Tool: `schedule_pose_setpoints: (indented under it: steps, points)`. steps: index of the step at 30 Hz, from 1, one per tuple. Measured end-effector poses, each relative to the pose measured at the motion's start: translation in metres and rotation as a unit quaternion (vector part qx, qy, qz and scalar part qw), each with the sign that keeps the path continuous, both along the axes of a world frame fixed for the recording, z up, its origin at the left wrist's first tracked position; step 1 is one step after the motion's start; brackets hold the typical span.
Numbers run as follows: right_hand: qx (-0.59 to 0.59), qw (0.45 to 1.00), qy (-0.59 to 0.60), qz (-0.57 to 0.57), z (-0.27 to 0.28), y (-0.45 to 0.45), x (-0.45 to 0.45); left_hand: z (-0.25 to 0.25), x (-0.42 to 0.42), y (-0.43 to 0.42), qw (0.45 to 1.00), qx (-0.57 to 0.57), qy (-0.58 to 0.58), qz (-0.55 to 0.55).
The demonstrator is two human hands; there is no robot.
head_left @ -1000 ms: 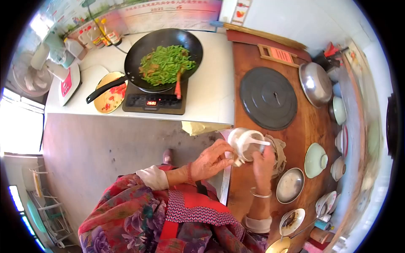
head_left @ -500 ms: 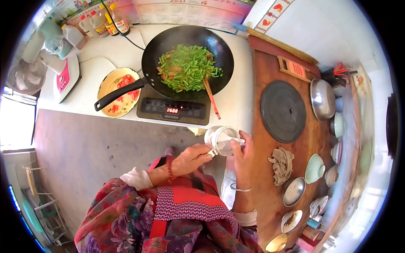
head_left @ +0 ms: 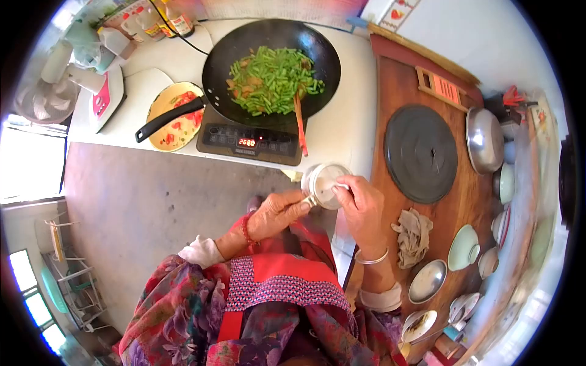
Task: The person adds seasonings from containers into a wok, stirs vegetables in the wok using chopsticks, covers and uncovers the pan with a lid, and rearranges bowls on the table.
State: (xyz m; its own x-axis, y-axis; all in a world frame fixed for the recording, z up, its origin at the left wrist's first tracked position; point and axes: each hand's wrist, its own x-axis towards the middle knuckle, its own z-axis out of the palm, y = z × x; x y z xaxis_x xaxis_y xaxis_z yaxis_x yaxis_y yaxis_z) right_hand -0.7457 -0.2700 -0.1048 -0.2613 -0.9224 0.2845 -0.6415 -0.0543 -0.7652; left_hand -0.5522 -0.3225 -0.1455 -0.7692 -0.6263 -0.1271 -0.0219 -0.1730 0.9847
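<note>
My left hand [head_left: 279, 213] grips a clear jar [head_left: 313, 181] by the handle at its near side. The jar is tilted, with its round mouth toward me and pale contents inside. My right hand [head_left: 364, 204] pinches the handle of a small white spoon [head_left: 332, 185], whose bowl end is down in the jar. Beyond my hands, a black wok [head_left: 213, 73] holds chopped green beans [head_left: 271, 82] with some brownish pieces. It sits on an induction cooker [head_left: 247, 144] with a lit red display. A wooden utensil with a red end [head_left: 302, 134] leans out of the wok.
Left of the wok, a cream plate [head_left: 160, 110] with red pieces lies under the wok handle [head_left: 169, 119]. Bottles [head_left: 180, 23] and a pink-and-white scale [head_left: 101, 100] stand farther left. On the right wooden table are a round black lid [head_left: 421, 152], a crumpled cloth [head_left: 413, 238], a grater [head_left: 441, 88] and several bowls [head_left: 464, 247].
My right hand has moved from the jar's rim to a pinch on the spoon, its wrist farther right. The jar stays in my left hand. The view has shifted slightly.
</note>
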Motion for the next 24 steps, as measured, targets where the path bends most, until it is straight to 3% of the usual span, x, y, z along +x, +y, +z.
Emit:
schedule_pose_setpoints:
  steps: [3,6,11,13,19,23,24]
  points:
    - [-0.043,0.995,0.068,0.053,-0.004,-0.002,-0.011,0.013,-0.003,-0.005,0.995,0.067,-0.064,-0.024]
    - [-0.113,0.989,0.098,0.001,0.001,-0.006,-0.02,0.002,-0.009,-0.004,0.999,-0.032,0.006,0.037]
    - [-0.106,0.979,0.171,0.012,-0.003,-0.012,-0.018,0.003,-0.006,-0.012,0.998,-0.057,-0.03,0.011]
    - [-0.107,0.976,0.187,0.01,-0.009,-0.015,-0.013,0.001,-0.006,-0.015,0.992,-0.123,-0.027,0.006]
    - [-0.095,0.991,0.09,-0.031,-0.02,-0.015,0.008,-0.005,-0.003,-0.016,0.988,-0.145,-0.042,0.009]
    - [-0.029,0.994,-0.07,-0.074,-0.021,-0.012,0.011,-0.008,0.0,-0.017,0.985,-0.169,-0.039,-0.007]
    - [-0.001,0.988,-0.127,-0.084,-0.021,-0.011,0.009,-0.009,0.001,-0.017,0.993,-0.116,-0.038,0.001]
